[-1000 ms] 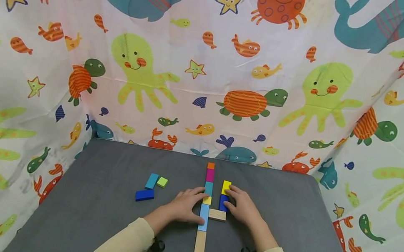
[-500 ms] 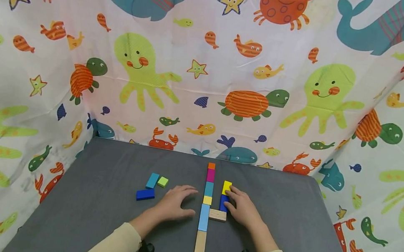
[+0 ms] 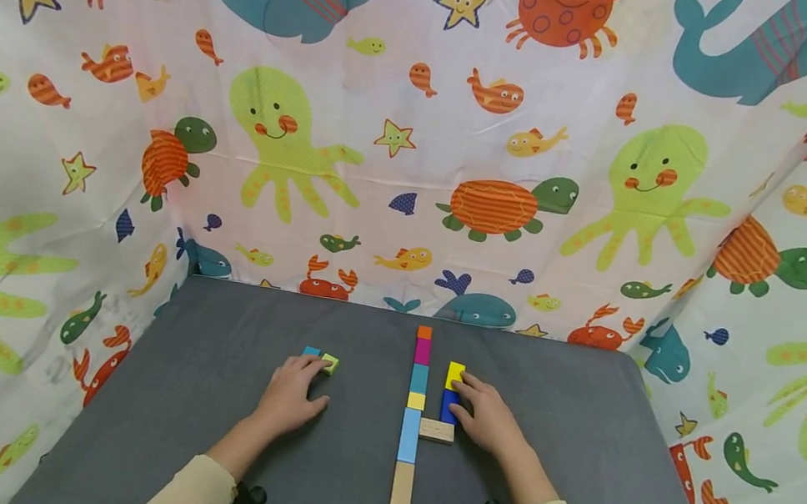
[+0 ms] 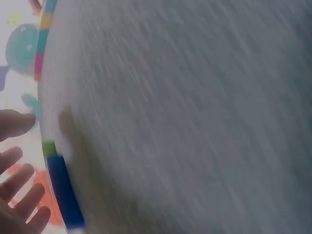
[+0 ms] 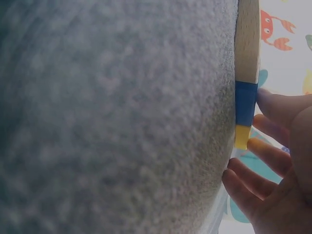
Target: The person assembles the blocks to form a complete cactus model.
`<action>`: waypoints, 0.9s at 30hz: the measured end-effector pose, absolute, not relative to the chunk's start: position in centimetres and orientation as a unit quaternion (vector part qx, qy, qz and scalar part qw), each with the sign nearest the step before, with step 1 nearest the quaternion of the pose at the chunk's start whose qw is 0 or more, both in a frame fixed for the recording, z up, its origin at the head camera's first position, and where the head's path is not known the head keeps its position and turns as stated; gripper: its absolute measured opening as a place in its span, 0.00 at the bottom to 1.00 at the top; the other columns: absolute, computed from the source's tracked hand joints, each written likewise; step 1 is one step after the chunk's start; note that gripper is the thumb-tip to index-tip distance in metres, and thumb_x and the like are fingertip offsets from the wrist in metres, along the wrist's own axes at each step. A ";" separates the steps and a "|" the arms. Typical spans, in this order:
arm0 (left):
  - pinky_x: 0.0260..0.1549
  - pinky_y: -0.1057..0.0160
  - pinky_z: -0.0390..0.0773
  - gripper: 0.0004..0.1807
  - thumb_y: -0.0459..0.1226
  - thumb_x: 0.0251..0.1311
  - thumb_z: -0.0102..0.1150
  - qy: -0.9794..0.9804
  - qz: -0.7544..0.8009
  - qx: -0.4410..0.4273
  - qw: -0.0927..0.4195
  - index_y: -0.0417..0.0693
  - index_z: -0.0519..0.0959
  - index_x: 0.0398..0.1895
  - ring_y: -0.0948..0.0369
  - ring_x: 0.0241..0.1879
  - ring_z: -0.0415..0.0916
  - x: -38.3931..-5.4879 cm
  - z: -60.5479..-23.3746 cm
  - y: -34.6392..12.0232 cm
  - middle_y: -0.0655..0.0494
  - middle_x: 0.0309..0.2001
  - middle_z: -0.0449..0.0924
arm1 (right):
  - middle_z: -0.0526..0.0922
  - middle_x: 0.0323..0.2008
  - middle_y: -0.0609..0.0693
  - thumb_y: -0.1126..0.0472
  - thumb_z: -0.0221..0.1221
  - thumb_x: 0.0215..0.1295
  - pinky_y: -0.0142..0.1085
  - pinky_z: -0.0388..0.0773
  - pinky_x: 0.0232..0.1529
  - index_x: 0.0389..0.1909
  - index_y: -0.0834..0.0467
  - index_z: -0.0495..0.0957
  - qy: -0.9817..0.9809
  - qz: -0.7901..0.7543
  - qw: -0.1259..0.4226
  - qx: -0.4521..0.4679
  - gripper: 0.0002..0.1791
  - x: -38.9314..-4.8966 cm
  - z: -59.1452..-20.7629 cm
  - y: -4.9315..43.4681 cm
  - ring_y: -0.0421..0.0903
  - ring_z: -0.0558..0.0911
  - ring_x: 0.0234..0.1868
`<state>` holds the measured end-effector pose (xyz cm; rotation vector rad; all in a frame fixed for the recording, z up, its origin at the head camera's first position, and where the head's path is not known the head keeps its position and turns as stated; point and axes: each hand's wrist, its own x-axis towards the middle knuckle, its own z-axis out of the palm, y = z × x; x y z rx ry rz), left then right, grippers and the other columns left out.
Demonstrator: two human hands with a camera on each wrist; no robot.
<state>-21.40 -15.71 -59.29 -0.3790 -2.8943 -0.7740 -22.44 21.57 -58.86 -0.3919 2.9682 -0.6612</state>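
Observation:
My left hand (image 3: 289, 393) hovers at the loose blocks on the left, fingers spread and holding nothing. A lime green block (image 3: 331, 365) shows at its index fingertip, with a teal block (image 3: 311, 351) just behind. The dark blue block (image 4: 64, 190), hidden under that hand in the head view, appears in the left wrist view. My right hand (image 3: 492, 418) rests with relaxed fingers beside a yellow block (image 3: 456, 374) and a blue block (image 3: 449, 406), fingertips right at their sides. These two stand end to end behind a short wooden block (image 3: 437, 431).
Left of the wooden block runs a straight row: orange (image 3: 425, 333), magenta, teal, and yellow blocks, a light blue block (image 3: 409, 436) and a long wooden plank (image 3: 400, 495). Everything lies on a grey table (image 3: 208, 363) backed by a sea-animal curtain (image 3: 395, 200).
My left hand has left the light blue block in the row and moved left to the loose blocks, now covering the dark blue one. The right hand has stayed by the yellow and blue blocks.

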 end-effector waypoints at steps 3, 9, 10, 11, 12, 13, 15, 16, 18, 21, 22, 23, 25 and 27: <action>0.57 0.37 0.70 0.33 0.43 0.54 0.74 -0.964 -0.238 -0.100 0.066 0.50 0.76 0.65 0.45 0.61 0.69 -21.3 -59.5 -17.2 0.47 0.61 0.74 | 0.68 0.74 0.56 0.50 0.63 0.69 0.59 0.67 0.69 0.69 0.54 0.74 0.968 -0.211 0.038 -0.129 0.29 -22.5 -58.7 21.6 0.61 0.68 0.72; 0.52 0.41 0.72 0.29 0.43 0.52 0.74 -0.974 -0.220 -0.041 0.029 0.44 0.76 0.56 0.47 0.53 0.70 -21.0 -59.6 -19.3 0.46 0.54 0.76 | 0.68 0.74 0.56 0.49 0.63 0.70 0.59 0.67 0.69 0.70 0.55 0.73 0.968 -0.207 0.038 -0.133 0.30 -22.5 -58.8 21.7 0.61 0.68 0.72; 0.51 0.42 0.72 0.27 0.42 0.52 0.74 -0.975 -0.219 -0.033 0.020 0.44 0.76 0.54 0.47 0.52 0.70 -20.9 -59.6 -19.5 0.46 0.52 0.77 | 0.68 0.74 0.56 0.49 0.63 0.70 0.58 0.67 0.69 0.70 0.54 0.73 0.968 -0.207 0.038 -0.133 0.30 -22.5 -58.8 21.7 0.61 0.68 0.72; 0.50 0.43 0.72 0.26 0.43 0.52 0.73 -0.976 -0.216 -0.028 0.013 0.44 0.76 0.52 0.48 0.51 0.70 -20.9 -59.6 -19.6 0.47 0.50 0.77 | 0.68 0.74 0.55 0.49 0.63 0.70 0.58 0.67 0.69 0.70 0.54 0.73 0.968 -0.207 0.037 -0.133 0.30 -22.5 -58.8 21.7 0.61 0.68 0.72; 0.48 0.43 0.72 0.24 0.43 0.52 0.73 -0.977 -0.213 -0.025 0.007 0.45 0.77 0.50 0.48 0.50 0.70 -20.9 -59.6 -19.7 0.47 0.49 0.77 | 0.68 0.74 0.55 0.49 0.63 0.70 0.58 0.67 0.68 0.70 0.54 0.73 0.968 -0.208 0.035 -0.133 0.30 -22.5 -58.8 21.7 0.61 0.68 0.72; 0.48 0.43 0.72 0.22 0.43 0.52 0.73 -0.978 -0.210 -0.022 0.002 0.45 0.77 0.48 0.48 0.49 0.70 -20.9 -59.6 -19.8 0.48 0.48 0.77 | 0.68 0.74 0.56 0.49 0.63 0.70 0.58 0.68 0.68 0.70 0.54 0.73 0.969 -0.207 0.034 -0.134 0.30 -22.6 -58.9 21.7 0.61 0.68 0.72; 0.48 0.43 0.72 0.21 0.44 0.53 0.72 -0.979 -0.203 -0.023 -0.002 0.46 0.79 0.47 0.48 0.50 0.70 -20.9 -59.6 -19.9 0.48 0.48 0.78 | 0.68 0.74 0.55 0.49 0.63 0.70 0.58 0.68 0.68 0.70 0.54 0.74 0.969 -0.205 0.034 -0.132 0.30 -22.5 -58.9 21.7 0.61 0.68 0.72; 0.48 0.43 0.72 0.21 0.45 0.54 0.72 -0.980 -0.198 -0.027 -0.002 0.47 0.80 0.48 0.48 0.50 0.70 -21.0 -59.6 -19.9 0.48 0.49 0.79 | 0.68 0.73 0.56 0.50 0.63 0.69 0.58 0.68 0.68 0.69 0.54 0.74 0.970 -0.203 0.034 -0.132 0.30 -22.5 -58.9 21.7 0.61 0.69 0.71; 0.49 0.42 0.72 0.20 0.45 0.55 0.73 -0.980 -0.194 -0.036 -0.001 0.48 0.82 0.48 0.47 0.52 0.71 -21.0 -59.6 -19.9 0.47 0.51 0.79 | 0.68 0.74 0.55 0.50 0.63 0.70 0.58 0.68 0.68 0.70 0.54 0.74 0.970 -0.204 0.037 -0.129 0.30 -22.5 -58.9 21.7 0.61 0.68 0.72; 0.52 0.40 0.72 0.19 0.45 0.55 0.73 -0.981 -0.190 -0.048 0.000 0.49 0.83 0.48 0.46 0.54 0.72 -21.0 -59.5 -19.7 0.47 0.51 0.79 | 0.68 0.74 0.55 0.50 0.63 0.70 0.58 0.67 0.69 0.70 0.54 0.73 0.969 -0.207 0.037 -0.128 0.30 -22.4 -58.9 21.7 0.60 0.68 0.72; 0.52 0.40 0.72 0.18 0.45 0.55 0.73 -0.980 -0.191 -0.053 0.002 0.49 0.84 0.48 0.47 0.54 0.72 -20.9 -59.5 -19.7 0.48 0.51 0.79 | 0.68 0.74 0.55 0.50 0.63 0.70 0.58 0.67 0.69 0.70 0.54 0.73 0.969 -0.208 0.037 -0.129 0.30 -22.4 -58.9 21.7 0.60 0.68 0.72; 0.53 0.40 0.72 0.18 0.45 0.55 0.73 -0.980 -0.192 -0.056 0.002 0.50 0.84 0.47 0.47 0.53 0.73 -20.9 -59.4 -19.6 0.48 0.50 0.80 | 0.67 0.74 0.55 0.49 0.63 0.70 0.58 0.67 0.69 0.70 0.54 0.73 0.969 -0.210 0.038 -0.129 0.30 -22.4 -58.9 21.7 0.60 0.68 0.72; 0.54 0.40 0.72 0.18 0.45 0.55 0.73 -0.978 -0.199 -0.062 0.001 0.50 0.84 0.47 0.48 0.53 0.73 -20.8 -59.1 -19.3 0.49 0.50 0.80 | 0.67 0.74 0.55 0.49 0.63 0.70 0.58 0.67 0.69 0.70 0.54 0.73 0.968 -0.210 0.035 -0.131 0.30 -22.4 -58.9 21.6 0.60 0.68 0.72; 0.54 0.41 0.73 0.18 0.46 0.55 0.73 -0.976 -0.205 -0.068 0.000 0.50 0.84 0.48 0.50 0.52 0.73 -20.8 -58.7 -18.9 0.51 0.49 0.80 | 0.68 0.74 0.55 0.49 0.63 0.70 0.58 0.67 0.69 0.70 0.54 0.73 0.968 -0.209 0.033 -0.133 0.30 -22.4 -58.9 21.6 0.60 0.68 0.72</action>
